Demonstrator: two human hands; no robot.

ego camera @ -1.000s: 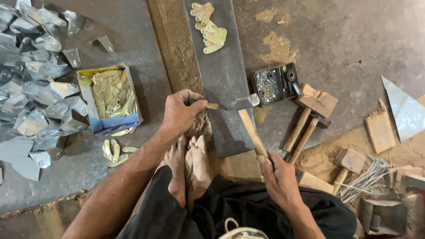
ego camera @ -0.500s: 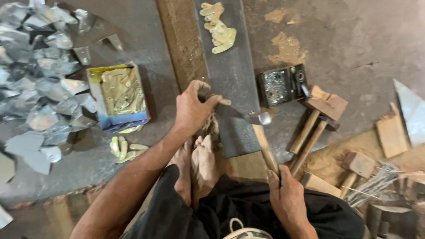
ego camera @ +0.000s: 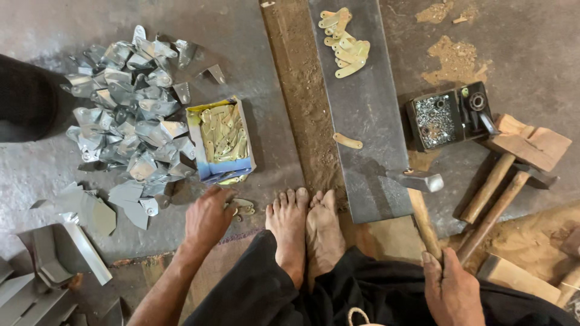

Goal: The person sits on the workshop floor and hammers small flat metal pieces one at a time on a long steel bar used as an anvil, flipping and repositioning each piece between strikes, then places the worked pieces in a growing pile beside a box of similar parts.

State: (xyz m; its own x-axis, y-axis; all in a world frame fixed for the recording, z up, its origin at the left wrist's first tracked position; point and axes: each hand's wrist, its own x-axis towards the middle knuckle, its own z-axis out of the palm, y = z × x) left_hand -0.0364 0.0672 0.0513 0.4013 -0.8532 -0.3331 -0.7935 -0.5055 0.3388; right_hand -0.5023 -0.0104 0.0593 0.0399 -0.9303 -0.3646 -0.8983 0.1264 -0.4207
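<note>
My left hand (ego camera: 207, 218) rests on the floor over a few small brass pieces (ego camera: 243, 206) just below a small cardboard box (ego camera: 221, 140) full of the same pieces; whether it grips one I cannot tell. My right hand (ego camera: 450, 288) holds the wooden handle of a hammer (ego camera: 421, 199), whose metal head lies on the near end of a long grey steel plate (ego camera: 368, 115). One brass piece (ego camera: 348, 140) lies alone on the plate, and a small heap of them (ego camera: 343, 42) sits at its far end. My bare feet (ego camera: 305, 226) are between my hands.
A pile of bent grey sheet-metal parts (ego camera: 127, 121) spreads at the left. A black tray of small rivets (ego camera: 447, 116) stands right of the plate, beside two wooden mallets (ego camera: 513, 163). Metal offcuts (ego camera: 54, 259) lie at lower left, and a dark shape (ego camera: 24, 99) at the left edge.
My left hand left the plate and moved down left to the brass pieces by the box. The hammer head has come down onto the plate.
</note>
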